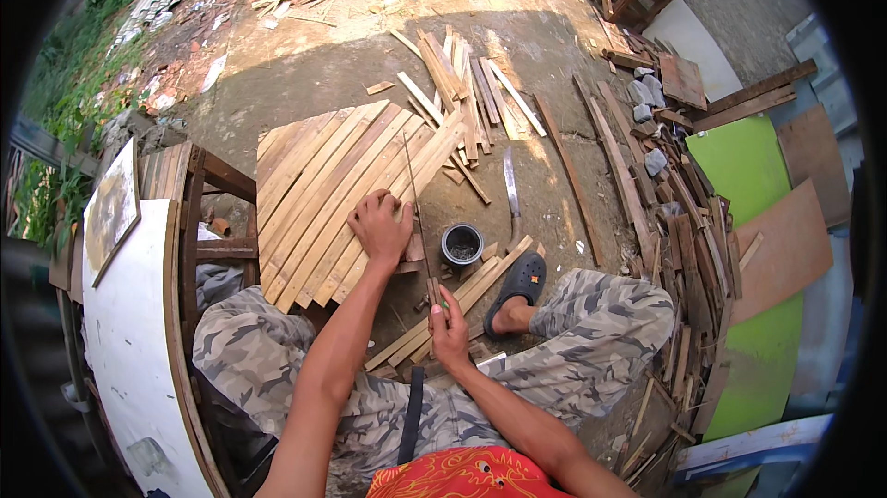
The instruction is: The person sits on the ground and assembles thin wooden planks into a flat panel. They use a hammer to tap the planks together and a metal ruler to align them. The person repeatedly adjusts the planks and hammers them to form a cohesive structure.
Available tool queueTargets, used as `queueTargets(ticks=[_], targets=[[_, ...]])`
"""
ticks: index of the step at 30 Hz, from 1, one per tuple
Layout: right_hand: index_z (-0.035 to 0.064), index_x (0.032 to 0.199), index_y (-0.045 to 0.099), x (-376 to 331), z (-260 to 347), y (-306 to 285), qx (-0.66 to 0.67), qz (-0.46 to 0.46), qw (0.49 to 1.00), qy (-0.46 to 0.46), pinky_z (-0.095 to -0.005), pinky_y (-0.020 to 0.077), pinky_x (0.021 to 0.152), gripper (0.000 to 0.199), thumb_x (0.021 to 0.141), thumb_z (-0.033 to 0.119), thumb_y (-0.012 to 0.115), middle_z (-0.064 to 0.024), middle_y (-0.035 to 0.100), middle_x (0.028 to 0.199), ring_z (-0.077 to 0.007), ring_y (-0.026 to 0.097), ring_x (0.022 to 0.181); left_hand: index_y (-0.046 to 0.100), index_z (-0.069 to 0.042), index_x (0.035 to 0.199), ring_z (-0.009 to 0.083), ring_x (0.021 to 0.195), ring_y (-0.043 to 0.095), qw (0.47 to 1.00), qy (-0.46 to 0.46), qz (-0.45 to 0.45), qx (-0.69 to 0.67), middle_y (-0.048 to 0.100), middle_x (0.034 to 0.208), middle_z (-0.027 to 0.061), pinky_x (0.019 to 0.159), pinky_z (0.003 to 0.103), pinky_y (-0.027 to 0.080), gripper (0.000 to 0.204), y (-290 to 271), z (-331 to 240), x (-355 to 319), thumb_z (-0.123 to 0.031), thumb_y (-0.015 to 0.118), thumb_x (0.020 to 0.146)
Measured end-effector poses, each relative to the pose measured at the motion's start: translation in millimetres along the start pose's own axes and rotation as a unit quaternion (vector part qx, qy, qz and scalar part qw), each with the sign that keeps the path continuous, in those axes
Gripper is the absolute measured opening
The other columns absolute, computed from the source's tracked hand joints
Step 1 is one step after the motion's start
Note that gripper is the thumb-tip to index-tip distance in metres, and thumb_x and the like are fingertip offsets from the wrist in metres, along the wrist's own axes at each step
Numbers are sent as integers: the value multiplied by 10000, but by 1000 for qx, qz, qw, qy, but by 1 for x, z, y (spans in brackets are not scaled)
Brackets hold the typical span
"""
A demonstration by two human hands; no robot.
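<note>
A panel of light wooden slats (319, 193), laid side by side, stands before me at a slant. My left hand (381, 228) lies flat on the panel near its right edge, fingers spread. In my right hand (449, 330), closed around the handle, is a handsaw (413, 175). Its long thin blade runs away from me, crossing the panel's right-hand slats. Close to the right hand, a small black bucket (462, 244) holds small pieces that look like nails. Beyond the bucket a large curved knife (511, 186) rests on the ground.
Cut slats (459, 82) are heaped beyond the panel, and more slats (480, 293) lie beside my sandalled foot (519, 290). Scrap timber (688, 249) piles up along the right, next to a green sheet (748, 165). A white board (134, 341) stands at my left.
</note>
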State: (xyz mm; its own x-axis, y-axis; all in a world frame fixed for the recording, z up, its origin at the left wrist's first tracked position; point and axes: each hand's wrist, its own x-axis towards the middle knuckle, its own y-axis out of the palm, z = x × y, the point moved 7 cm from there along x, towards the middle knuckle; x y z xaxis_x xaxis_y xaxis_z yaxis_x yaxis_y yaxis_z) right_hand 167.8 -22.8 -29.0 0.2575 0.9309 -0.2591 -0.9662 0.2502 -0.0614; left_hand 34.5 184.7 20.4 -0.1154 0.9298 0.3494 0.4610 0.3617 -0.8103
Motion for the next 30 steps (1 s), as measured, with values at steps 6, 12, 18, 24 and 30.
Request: queueTargets(ticks=[6,12,18,24,30], targets=[[33,1495,468,1,-2,2,3,5,1000,7,-267,414,611,501,1054,253,558,-10,565,751,-86,474,653,730,-130,839,256,1124,527,1000,-12,25,-2,640,1107,12,988,459,330,251,3,7,9,-377,767,817],[36,1500,461,1,-3,3,-10,6,1000,3,-277,411,607,505,1057,261,548,-15,560,741,-93,472,645,725,-133,838,260,1128,526,1000,-8,15,-11,637,1108,22,987,461,331,255,3,7,7,-382,774,815],[46,1498,468,2,-2,2,-29,10,999,17,-290,444,645,507,1055,283,544,-53,631,797,-114,520,676,713,-124,842,267,1121,524,1000,-10,16,6,627,1098,31,975,462,332,279,4,3,9,-394,778,809],[45,1486,478,4,5,1,-42,-2,999,-7,-297,472,693,497,1050,274,549,-78,659,839,-134,564,708,695,-109,834,280,1089,522,999,-12,23,23,600,1065,53,959,463,334,298,7,0,15,-393,775,790],[46,1478,492,2,3,0,-60,14,997,39,-314,511,801,490,1044,263,560,-132,718,988,-178,671,851,677,-98,847,282,1084,518,1000,9,18,14,596,1057,66,970,477,334,287,6,-2,15,-371,756,806]])
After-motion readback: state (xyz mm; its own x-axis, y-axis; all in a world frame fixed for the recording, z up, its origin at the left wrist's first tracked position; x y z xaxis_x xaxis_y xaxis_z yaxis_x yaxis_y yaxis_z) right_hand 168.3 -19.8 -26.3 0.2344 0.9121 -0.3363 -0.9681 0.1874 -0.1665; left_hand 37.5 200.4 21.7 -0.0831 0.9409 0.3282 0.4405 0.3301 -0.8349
